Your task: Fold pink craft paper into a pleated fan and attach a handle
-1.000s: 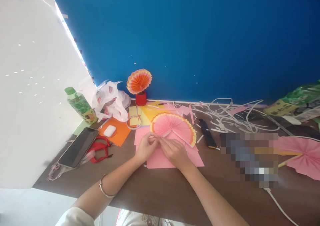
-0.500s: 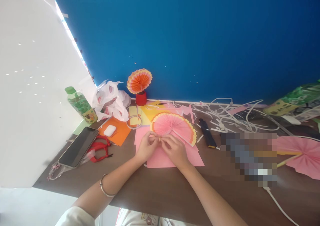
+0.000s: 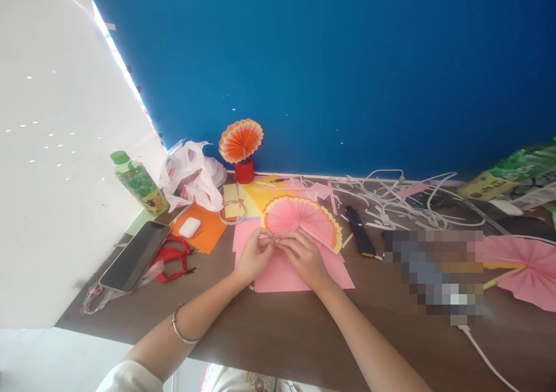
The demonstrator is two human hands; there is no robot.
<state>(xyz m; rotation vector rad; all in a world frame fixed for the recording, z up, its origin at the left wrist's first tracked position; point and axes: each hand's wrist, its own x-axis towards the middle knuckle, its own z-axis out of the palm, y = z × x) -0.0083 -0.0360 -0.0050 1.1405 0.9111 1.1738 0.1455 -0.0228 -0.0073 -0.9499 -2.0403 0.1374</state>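
Note:
My left hand (image 3: 256,253) and my right hand (image 3: 303,257) meet fingertip to fingertip above pink paper sheets (image 3: 284,279). Both are closed in a pinch, and whatever sits between the fingers is too small or hidden to name. Just beyond them lies a pleated paper fan (image 3: 299,215), pink with an orange and yellow edge, spread in a half circle on the sheets. Its lower left part is covered by my fingers. Behind the fan rest yellow sheets (image 3: 260,198), and a roll of clear tape (image 3: 232,212) lies at their left.
A round orange paper fan (image 3: 241,140) stands in a red holder (image 3: 244,171) by the wall. Leftward are a phone (image 3: 134,257), red ribbon (image 3: 174,259), white case (image 3: 190,227), plastic bag (image 3: 195,178) and bottle (image 3: 139,183). A dark cutter (image 3: 360,233), cables (image 3: 391,198) and pink pleated paper (image 3: 525,267) lie rightward.
My fingertips have shifted slightly and drawn closer together, covering the small yellowish bit that showed between them. The view has moved a little; the objects on the desk stay put.

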